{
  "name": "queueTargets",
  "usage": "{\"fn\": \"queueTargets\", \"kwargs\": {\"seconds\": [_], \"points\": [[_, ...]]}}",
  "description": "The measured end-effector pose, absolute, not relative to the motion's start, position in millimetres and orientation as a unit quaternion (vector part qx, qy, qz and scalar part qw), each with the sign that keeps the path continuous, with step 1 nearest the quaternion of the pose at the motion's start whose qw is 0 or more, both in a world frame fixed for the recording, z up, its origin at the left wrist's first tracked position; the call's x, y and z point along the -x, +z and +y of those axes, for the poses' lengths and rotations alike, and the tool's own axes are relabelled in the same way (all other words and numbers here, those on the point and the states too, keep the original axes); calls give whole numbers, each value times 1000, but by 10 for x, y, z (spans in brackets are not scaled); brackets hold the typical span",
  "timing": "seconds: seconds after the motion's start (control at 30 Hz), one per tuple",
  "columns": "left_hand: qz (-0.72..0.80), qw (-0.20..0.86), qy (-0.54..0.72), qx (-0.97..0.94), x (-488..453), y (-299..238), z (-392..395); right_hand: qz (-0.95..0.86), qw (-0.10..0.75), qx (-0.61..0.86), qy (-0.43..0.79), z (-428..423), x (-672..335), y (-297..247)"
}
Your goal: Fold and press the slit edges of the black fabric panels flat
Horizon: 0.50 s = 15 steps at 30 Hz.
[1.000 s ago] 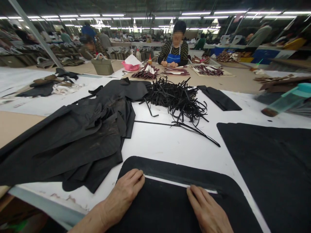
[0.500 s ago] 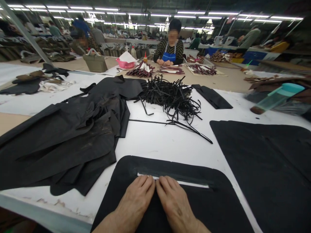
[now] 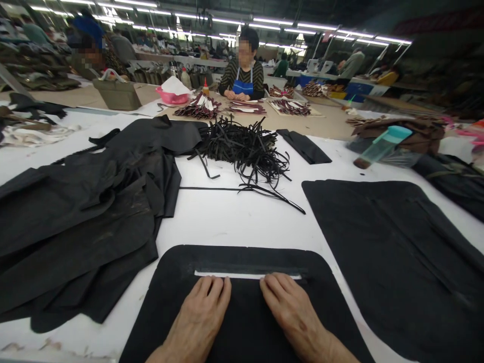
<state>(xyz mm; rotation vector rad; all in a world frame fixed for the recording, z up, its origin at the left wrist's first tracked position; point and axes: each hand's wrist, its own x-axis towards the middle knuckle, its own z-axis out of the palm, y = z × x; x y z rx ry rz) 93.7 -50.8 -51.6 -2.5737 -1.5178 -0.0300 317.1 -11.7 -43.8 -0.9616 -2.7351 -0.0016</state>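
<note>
A black panel point(image 3: 245, 322) with rounded corners lies flat in front of me. Near its far edge runs a narrow white band point(image 3: 242, 275); whether it is a strip or the tabletop through a slit, I cannot tell. My left hand point(image 3: 202, 307) has its fingers together, fingertips bent onto the panel at the band's left part. On the right part, my right hand point(image 3: 289, 302) holds the panel along the same line, fingers likewise closed. Both thumbs are mostly hidden. A stretch of the band shows between the hands.
Left lies a heap of black sheets point(image 3: 91, 217); beyond the panel is a pile of black strips point(image 3: 242, 146). A second black panel point(image 3: 393, 242) lies right, near a teal-lidded bottle point(image 3: 383, 146). Across the table sits a co-worker point(image 3: 242, 75) behind dark red strips point(image 3: 198, 107).
My hands have moved apart along the white band, the left one leftward and the right one rightward. The view has swung to the right.
</note>
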Motion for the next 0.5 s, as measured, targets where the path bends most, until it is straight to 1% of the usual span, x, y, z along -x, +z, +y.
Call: {"fn": "queueTargets", "kwargs": {"seconds": [0.1, 0.23, 0.37, 0.5], "points": [[-533, 94, 28, 841, -1107, -415, -490, -924, 120, 363, -21, -156, -3158, -453], [-535, 123, 81, 832, -1270, -327, -450, -905, 140, 400, -22, -216, -3008, -487], [-515, 146, 73, 842, -1236, -352, -444, -908, 137, 396, -16, -236, -3012, -502], [-480, 184, 42, 856, -1135, -455, -435, -901, 130, 413, -14, -261, -3244, -487]]}}
